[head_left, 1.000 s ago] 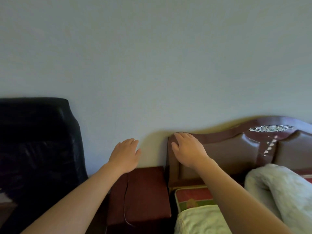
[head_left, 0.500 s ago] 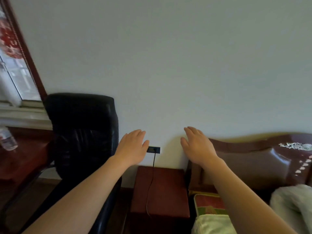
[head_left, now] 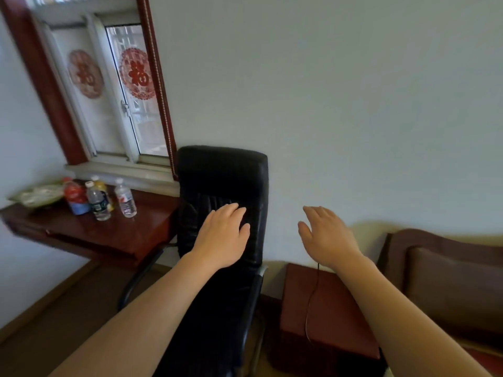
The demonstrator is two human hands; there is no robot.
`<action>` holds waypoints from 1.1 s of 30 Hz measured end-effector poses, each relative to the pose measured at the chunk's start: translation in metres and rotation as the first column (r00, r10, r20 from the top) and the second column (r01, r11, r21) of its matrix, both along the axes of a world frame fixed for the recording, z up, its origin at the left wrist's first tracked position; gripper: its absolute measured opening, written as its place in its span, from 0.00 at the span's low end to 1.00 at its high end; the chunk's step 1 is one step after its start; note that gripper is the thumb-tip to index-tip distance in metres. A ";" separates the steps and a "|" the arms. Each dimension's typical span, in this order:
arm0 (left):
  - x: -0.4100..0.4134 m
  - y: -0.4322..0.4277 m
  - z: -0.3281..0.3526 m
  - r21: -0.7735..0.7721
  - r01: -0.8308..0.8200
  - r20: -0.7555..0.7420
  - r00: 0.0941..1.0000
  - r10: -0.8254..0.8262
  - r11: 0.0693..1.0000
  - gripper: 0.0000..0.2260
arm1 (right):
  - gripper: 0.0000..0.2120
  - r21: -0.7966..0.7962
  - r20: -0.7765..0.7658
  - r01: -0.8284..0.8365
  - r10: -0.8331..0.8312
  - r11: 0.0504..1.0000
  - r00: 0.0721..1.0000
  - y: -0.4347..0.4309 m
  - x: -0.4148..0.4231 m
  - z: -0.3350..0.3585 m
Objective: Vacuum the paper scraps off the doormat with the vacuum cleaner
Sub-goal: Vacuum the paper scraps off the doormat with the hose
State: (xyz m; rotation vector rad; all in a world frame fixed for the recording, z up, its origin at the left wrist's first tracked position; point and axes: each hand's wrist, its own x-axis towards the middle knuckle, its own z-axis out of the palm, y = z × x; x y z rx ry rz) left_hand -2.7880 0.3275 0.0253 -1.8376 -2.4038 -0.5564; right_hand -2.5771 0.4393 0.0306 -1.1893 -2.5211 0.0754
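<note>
My left hand (head_left: 221, 235) is stretched out in front of me with straight fingers and holds nothing; it lies in front of the black chair's back. My right hand (head_left: 325, 235) is likewise held out flat and holds nothing, in front of the white wall. No vacuum cleaner, doormat or paper scraps are in view.
A black leather office chair (head_left: 223, 308) stands straight ahead. A dark red nightstand (head_left: 334, 311) with a thin black cable stands to its right, then a brown headboard (head_left: 446, 276). A wooden desk (head_left: 109, 235) with several bottles (head_left: 99, 198) sits under the window (head_left: 114, 85).
The view has swung to the left: the bed has slid out at the right, and the chair, desk and window have come in. Both hands stay outstretched and empty.
</note>
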 end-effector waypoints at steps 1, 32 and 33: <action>-0.009 -0.010 0.000 -0.001 -0.023 -0.003 1.000 0.023 1.000 0.24 | 0.24 0.000 0.002 -0.026 0.026 1.000 1.000 -0.007 -0.011 0.001; 0.021 -0.365 -0.006 -0.098 -0.827 -0.027 0.558 0.830 0.553 0.23 | 0.22 0.018 -0.032 -0.850 0.850 0.526 0.526 -0.231 -0.156 -0.002; 0.021 -0.376 -0.007 -0.099 -0.838 -0.029 0.541 0.840 0.536 0.24 | 0.22 0.016 -0.037 -0.860 0.860 0.509 0.509 -0.241 -0.160 -0.003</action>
